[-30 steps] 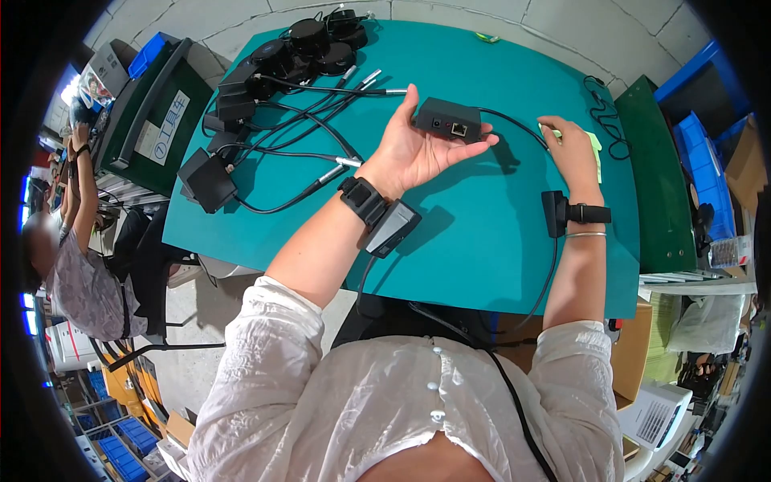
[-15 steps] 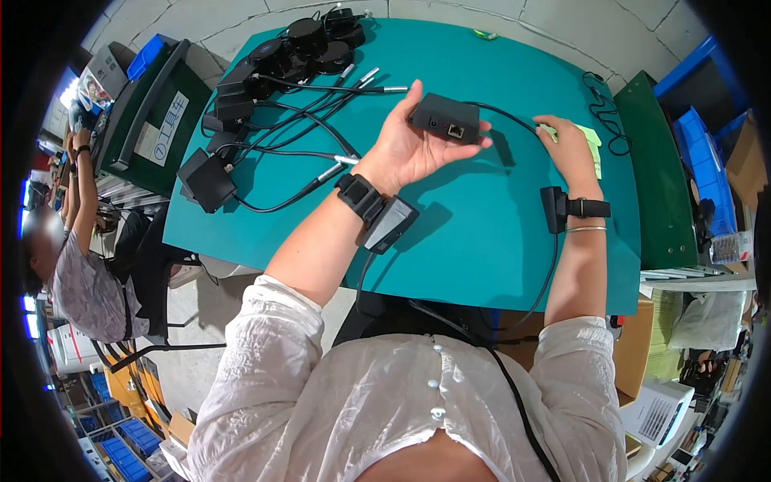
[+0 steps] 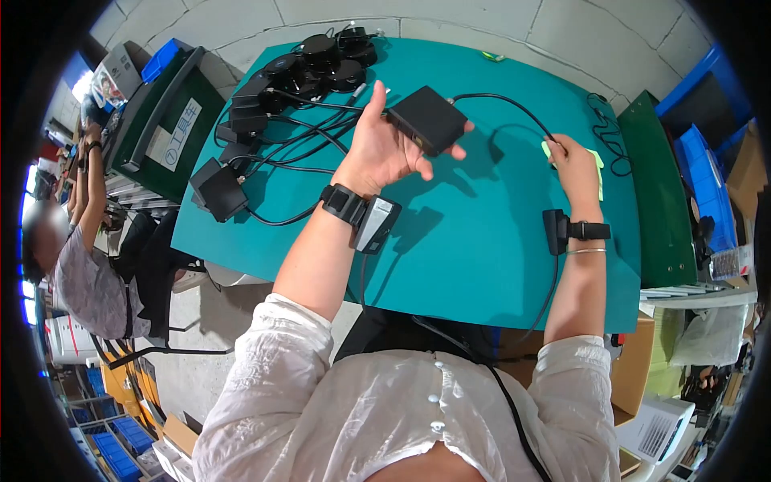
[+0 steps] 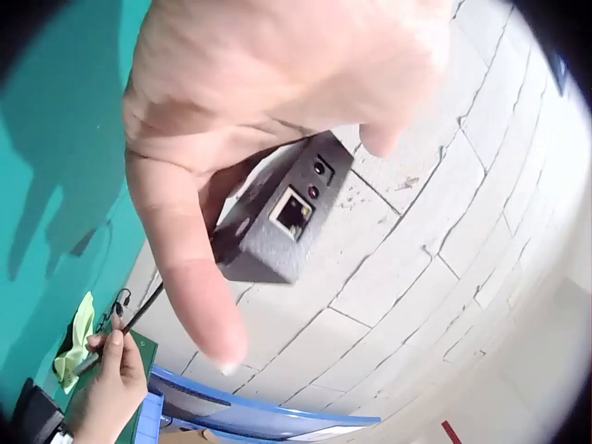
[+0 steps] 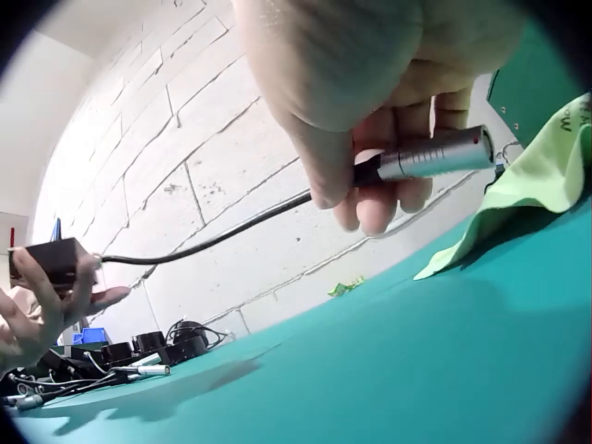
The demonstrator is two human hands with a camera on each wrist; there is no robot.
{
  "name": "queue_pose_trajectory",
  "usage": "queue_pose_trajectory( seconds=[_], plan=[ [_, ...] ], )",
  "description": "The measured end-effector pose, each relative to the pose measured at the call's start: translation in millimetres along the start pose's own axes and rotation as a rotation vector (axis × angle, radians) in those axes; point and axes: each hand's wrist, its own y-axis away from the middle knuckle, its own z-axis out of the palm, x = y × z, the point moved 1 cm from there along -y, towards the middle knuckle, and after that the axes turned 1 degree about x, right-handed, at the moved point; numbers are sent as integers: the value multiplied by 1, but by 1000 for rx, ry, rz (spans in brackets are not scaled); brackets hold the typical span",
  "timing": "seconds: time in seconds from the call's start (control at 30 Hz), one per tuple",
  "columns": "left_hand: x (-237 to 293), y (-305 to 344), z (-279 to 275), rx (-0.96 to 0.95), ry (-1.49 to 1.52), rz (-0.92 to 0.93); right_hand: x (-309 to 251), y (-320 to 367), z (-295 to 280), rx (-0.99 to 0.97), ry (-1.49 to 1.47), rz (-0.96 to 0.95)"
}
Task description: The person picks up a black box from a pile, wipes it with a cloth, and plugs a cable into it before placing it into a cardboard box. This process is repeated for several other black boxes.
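My left hand (image 3: 377,153) is palm up with a black box (image 3: 430,119) on its fingers, the fingertips coming round the box's edge. A square socket (image 4: 292,213) and small round holes show on the box's side in the left wrist view. From the box a black cable (image 3: 506,100) bows across to my right hand (image 3: 577,170). There the thumb and fingers pinch the cable just behind its silver metal connector (image 5: 435,157), whose free end points away from the box. Both box and connector are above the green table (image 3: 482,241).
At the back left lie several black boxes and round black parts (image 3: 317,64) with tangled cables. A light green sheet (image 5: 536,190) lies beside my right hand. A thin black cord (image 3: 614,132) is near the right edge. Another person (image 3: 96,273) sits at the left.
The black box has tipped in my left hand: its broad face now shows in the head view instead of the socket side. My left hand has shifted slightly left; the head view has also shifted.
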Motion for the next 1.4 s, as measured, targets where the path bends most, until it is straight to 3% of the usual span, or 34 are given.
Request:
queue_pose_trajectory(
  seconds=[0.1, 0.2, 0.27, 0.4, 0.47, 0.5, 0.57, 0.6, 0.67, 0.7, 0.77, 0.83, 0.93, 1.03, 1.07, 1.13, 1.17, 1.23, 1.3, 1.4],
  plan=[
    [7, 2, -6, 99, 1, 104, 2, -4, 3, 56, 7, 44],
    [5, 3, -16, 433, -170, 151, 0, -2, 3, -25, -221, 50],
    [6, 2, -21, 471, -193, 179, -7, 1, -1, -165, -486, 147],
    [14, 4, -29, 545, -367, 251, -15, 4, -16, -319, -712, 174],
    [17, 7, -30, 567, -324, 268, -9, 2, -21, -562, -901, 178],
    [17, 7, -30, 586, -282, 287, -1, 3, -22, -562, -902, 182],
    [19, 7, -28, 606, -276, 301, 7, 2, -23, -686, -1219, 77],
    [18, 7, -27, 601, -244, 273, 7, 3, -22, -683, -1218, 76],
    [17, 7, -25, 594, -212, 246, -3, 7, -19, -639, -1623, -223],
    [16, 7, -24, 573, -185, 231, -11, 8, -16, -639, -1623, -222],
    [14, 6, -24, 552, -159, 210, -21, 7, -12, -214, -1694, -259],
    [12, 4, -27, 533, -160, 198, 0, -5, -5, -184, -1655, -229],
    [11, 4, -27, 515, -212, 135, 13, -12, 4, 195, -1509, -53],
    [10, 3, -20, 470, -272, 114, -27, -3, 0, 273, -1658, -63],
    [9, 2, -19, 470, -270, 108, -22, -3, 1, 276, -1655, -57],
    [6, 1, -19, 523, -320, 171, -10, -4, 4, -57, -1514, -241],
    [3, 3, -20, 527, -316, 162, -12, 1, 5, -56, -1513, -230],
    [6, 1, -21, 554, -340, 166, -34, 8, 4, -191, -1153, -250],
    [6, 0, -25, 558, -376, 173, -57, 20, 6, -229, -1155, -193],
    [5, 2, -26, 580, -368, 176, -70, 27, 13, -452, -1065, -220]
  ],
)
